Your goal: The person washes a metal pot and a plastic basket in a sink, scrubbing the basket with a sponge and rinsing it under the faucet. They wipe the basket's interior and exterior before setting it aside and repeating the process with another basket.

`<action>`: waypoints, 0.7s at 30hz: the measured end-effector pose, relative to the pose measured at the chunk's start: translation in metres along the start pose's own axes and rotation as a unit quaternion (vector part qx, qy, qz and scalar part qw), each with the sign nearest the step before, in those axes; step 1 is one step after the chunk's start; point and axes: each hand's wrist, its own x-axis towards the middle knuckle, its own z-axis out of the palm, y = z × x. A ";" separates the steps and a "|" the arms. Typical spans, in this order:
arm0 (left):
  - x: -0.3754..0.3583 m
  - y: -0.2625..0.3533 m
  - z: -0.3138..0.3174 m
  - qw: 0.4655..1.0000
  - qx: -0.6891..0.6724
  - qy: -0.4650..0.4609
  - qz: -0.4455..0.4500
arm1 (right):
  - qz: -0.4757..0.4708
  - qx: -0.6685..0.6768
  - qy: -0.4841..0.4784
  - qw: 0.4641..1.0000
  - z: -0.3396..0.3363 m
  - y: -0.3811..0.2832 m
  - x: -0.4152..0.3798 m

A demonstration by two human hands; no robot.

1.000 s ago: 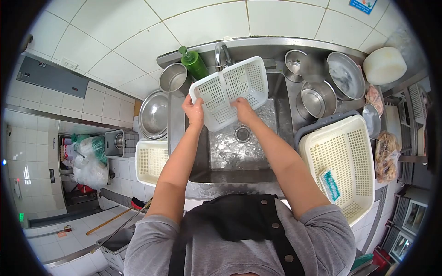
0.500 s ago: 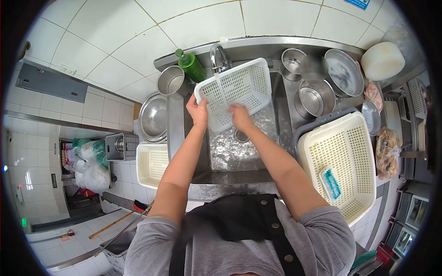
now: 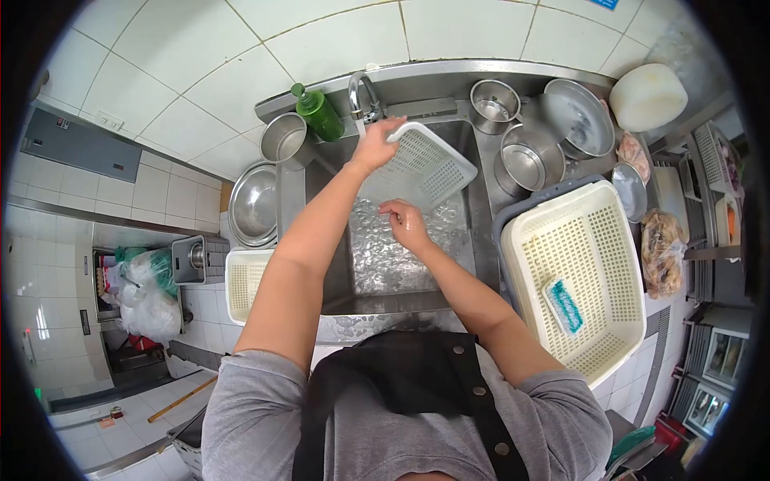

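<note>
A white perforated plastic basket point(image 3: 435, 164) is tilted inside the metal sink point(image 3: 341, 276), its lower part blurred over the water. My left hand point(image 3: 375, 146) grips the basket's upper left rim, just below the faucet point(image 3: 356, 92). A thin stream of water falls from the spout beside that hand. My right hand point(image 3: 407, 228) is wet and hovers over the rippling water below the basket. Its fingers are loosely bent, with nothing visible in them.
At the sink's left stand a green pump bottle point(image 3: 319, 114) and a steel pot point(image 3: 285, 139). Steel pots point(image 3: 529, 160) and a basin point(image 3: 579, 120) are on the right. Cream baskets point(image 3: 613, 280) are stacked nearer me, holding a white and teal scrub brush point(image 3: 564, 306).
The basket has shifted and turned away to the right, lower into the sink. My left hand has moved up towards the faucet with its rim. My right hand has come out of the basket.
</note>
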 end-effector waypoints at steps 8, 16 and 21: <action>-0.111 0.012 -0.045 0.998 0.041 0.001 0.055 | 0.095 -0.115 0.048 0.988 -0.037 0.046 -0.067; -0.206 0.038 -0.111 0.988 -0.025 0.145 0.044 | 0.218 0.078 0.042 0.972 -0.028 0.123 -0.078; -0.241 0.014 -0.154 0.967 0.030 0.224 0.121 | 0.104 0.078 0.092 0.987 -0.041 -0.008 -0.019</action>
